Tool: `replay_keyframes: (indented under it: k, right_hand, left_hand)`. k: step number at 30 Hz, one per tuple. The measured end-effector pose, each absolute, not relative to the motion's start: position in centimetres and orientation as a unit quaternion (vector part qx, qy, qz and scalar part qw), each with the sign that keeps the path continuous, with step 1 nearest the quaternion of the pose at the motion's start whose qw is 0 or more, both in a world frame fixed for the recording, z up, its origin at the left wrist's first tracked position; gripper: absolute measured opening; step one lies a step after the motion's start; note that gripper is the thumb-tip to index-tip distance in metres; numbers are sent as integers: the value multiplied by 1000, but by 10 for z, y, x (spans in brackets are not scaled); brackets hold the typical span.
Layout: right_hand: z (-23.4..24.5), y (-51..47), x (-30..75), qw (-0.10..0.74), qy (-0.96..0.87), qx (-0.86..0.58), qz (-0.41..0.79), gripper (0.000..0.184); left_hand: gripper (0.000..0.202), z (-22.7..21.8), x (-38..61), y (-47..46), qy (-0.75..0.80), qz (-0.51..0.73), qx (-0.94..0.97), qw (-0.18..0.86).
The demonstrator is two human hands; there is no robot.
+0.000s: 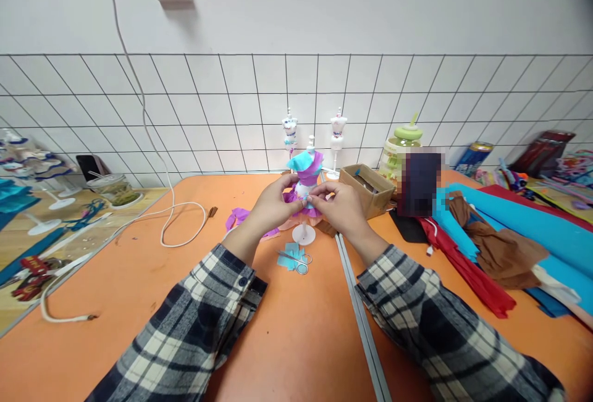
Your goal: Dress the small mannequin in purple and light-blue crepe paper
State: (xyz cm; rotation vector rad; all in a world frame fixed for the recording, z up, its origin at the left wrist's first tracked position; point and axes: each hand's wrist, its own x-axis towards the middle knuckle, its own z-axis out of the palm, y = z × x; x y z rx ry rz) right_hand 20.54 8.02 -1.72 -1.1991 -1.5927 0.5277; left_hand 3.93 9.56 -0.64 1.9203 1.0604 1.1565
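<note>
A small white mannequin (306,189) on a round stand (304,234) rests on the orange table (139,303). It wears a blue and purple paper dress (306,166). My left hand (272,205) pinches the purple skirt at the mannequin's waist from the left. From the right, my right hand (341,207) pinches the same skirt, fingers closed. Small scissors (296,260) lie on a blue paper scrap just in front of the stand.
Two more mannequins (336,136) stand by the tiled wall. A cardboard box (368,189), a green jar (401,149), and blue, red and brown cloth (500,247) lie to the right. A white cable (180,229) loops on the left. A metal seam (359,309) splits the tables.
</note>
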Motion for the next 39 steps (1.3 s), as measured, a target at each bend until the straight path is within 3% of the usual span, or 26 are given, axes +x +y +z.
replay_keyframes:
  k: [8,11,17,20,23,27,35,39]
  right_hand:
    - [-18,83,206,550,-643,-496,196,24]
    - [-20,82,205,543,-646,-505,180,23]
    - [-26,84,206,534,-684,-455,201,3]
    - [-27,83,211,541,-690,-421,229,11]
    - [-29,80,214,561,-707,-397,166,18]
    - [-33,78,213,527,-739,-408,98,26]
    - [-37,74,210,574,-701,-403,129,14]
    - [-65,54,215,525,-738,-407,123,17]
  left_hand:
    - [43,-9,39,97,399,448,728,332]
    - [43,-10,40,97,402,450,727,327]
    - [40,-7,40,95,404,446,729,325]
    - [40,-5,39,94,404,444,727,333]
    - [42,-4,40,94,401,449,719,347]
    - [46,-4,41,95,398,453,713,358]
    - [54,-4,39,95,392,453,721,349]
    - [52,-2,38,93,381,447,730,350]
